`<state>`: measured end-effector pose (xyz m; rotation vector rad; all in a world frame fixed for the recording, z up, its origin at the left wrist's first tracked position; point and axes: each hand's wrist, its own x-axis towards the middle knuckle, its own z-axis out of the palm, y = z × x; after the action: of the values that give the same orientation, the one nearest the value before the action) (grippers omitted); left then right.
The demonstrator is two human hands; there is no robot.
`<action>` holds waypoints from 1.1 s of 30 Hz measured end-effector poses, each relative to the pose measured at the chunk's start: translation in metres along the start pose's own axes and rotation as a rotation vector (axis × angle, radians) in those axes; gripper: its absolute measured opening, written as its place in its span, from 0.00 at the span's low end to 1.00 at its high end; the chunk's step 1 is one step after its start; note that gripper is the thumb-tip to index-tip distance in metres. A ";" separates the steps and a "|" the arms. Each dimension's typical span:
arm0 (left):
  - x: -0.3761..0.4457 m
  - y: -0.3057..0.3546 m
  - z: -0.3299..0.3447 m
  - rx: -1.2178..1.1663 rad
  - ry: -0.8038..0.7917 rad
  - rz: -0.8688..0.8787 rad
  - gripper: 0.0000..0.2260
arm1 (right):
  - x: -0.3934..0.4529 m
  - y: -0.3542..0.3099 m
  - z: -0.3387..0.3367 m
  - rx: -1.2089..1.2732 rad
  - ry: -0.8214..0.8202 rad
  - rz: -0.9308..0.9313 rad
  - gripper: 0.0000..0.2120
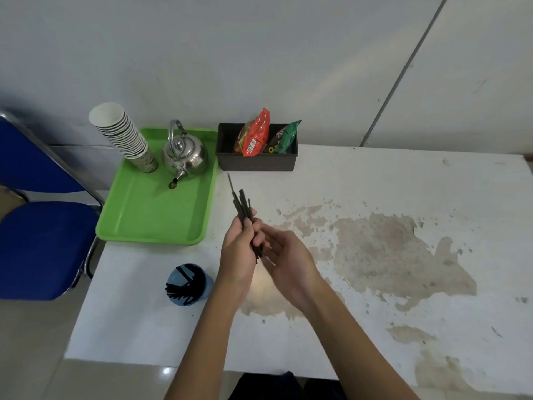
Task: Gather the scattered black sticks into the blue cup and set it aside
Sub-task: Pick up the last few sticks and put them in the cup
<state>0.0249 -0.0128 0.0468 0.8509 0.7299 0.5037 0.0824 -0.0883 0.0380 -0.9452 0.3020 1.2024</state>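
The table [375,180] is white and badly stained, with no loose sticks showing anywhere on its surface. At its far left corner sits a green tray [150,215] carrying a kettle [184,154] and a leaning stack of paper cups [124,134]; just right of the tray stands a dark box [256,163] with snack packets in it.

Nearer the person, left of the forearms, the cup [190,284] stands upright, already holding a fan of black sticks that lean toward its left rim.

Above the table's middle, the left hand [239,249] is clamped around a bundle of sticks [243,206], whose ends poke out unevenly at the top. The right hand [285,255] is closed against the bundle's lower end; fingers curl round it, though exactly how many sticks it grips I cannot tell.

The step in hand looks like squaring the bundle before dropping it in. Doing it well likely means tapping the lower ends level against the right palm, keeping the left grip firm so none slips, then lowering the bundle end-first into the cup's open right side, clear of the sticks already leaning there.
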 end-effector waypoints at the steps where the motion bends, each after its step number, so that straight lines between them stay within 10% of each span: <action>1: -0.002 0.003 -0.001 0.024 -0.028 -0.025 0.13 | 0.000 -0.007 0.003 -0.093 0.005 -0.054 0.16; 11: -0.005 0.014 -0.010 0.221 -0.149 -0.133 0.12 | 0.013 -0.080 0.050 -0.803 -0.076 -0.321 0.12; 24: -0.012 -0.004 -0.015 0.586 -0.144 -0.174 0.12 | 0.014 -0.086 0.059 -0.633 0.000 -0.479 0.11; 33: -0.003 0.014 -0.024 0.051 0.267 -0.156 0.10 | 0.009 -0.052 0.041 -0.898 0.075 -0.517 0.07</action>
<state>0.0034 0.0053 0.0482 0.7739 1.0499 0.4650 0.1207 -0.0542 0.0803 -1.7133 -0.4569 0.7961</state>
